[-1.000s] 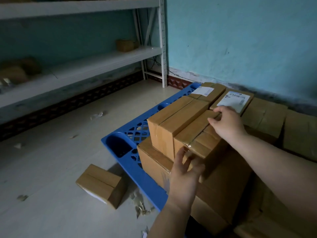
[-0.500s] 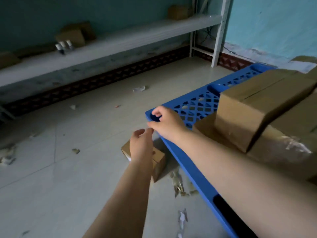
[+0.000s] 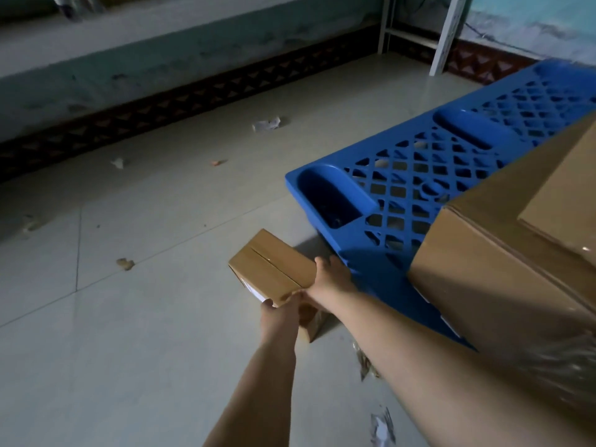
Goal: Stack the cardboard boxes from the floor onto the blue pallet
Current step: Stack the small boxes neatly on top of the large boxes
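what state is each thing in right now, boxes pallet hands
small cardboard box: sealed, tilted, gripped at its near end by both hands
left hand: closed on the box's near lower corner
right hand: closed on the box's near right edge
blue pallet: flat on the floor, near corner bare
large cardboard box: sealed, resting on the pallet
paper scraps: scattered on the floor

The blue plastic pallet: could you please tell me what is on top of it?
A large brown cardboard box stands on the blue plastic pallet, with another box on top. The near lattice corner is bare. The deck beneath the boxes is covered.
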{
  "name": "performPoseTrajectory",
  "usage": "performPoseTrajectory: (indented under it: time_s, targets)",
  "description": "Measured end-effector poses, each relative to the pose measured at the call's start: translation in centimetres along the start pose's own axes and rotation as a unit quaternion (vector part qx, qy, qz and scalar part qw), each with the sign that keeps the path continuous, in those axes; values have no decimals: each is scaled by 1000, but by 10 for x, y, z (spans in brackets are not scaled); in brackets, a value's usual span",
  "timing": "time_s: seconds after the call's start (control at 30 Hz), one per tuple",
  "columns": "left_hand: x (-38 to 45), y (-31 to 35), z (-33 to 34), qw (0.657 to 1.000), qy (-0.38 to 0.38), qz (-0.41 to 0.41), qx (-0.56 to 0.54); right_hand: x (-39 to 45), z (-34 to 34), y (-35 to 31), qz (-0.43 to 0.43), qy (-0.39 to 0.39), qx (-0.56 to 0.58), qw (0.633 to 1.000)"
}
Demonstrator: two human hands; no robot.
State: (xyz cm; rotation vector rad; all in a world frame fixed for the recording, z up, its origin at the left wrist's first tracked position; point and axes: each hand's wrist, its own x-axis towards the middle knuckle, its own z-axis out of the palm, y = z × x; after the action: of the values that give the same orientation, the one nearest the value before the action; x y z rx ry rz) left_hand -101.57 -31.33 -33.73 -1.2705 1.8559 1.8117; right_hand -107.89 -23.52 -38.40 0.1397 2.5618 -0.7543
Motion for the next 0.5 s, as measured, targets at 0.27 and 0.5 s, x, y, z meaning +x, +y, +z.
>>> performPoseTrajectory:
  time_s: [0.27, 0.5]
  targets:
    - [25, -4, 11, 999, 4, -24, -47, 10, 4, 13, 1, -14, 98, 995]
    - [-18, 22, -14, 995, 42, 46, -83, -52, -40, -21, -70, 91, 242, 963]
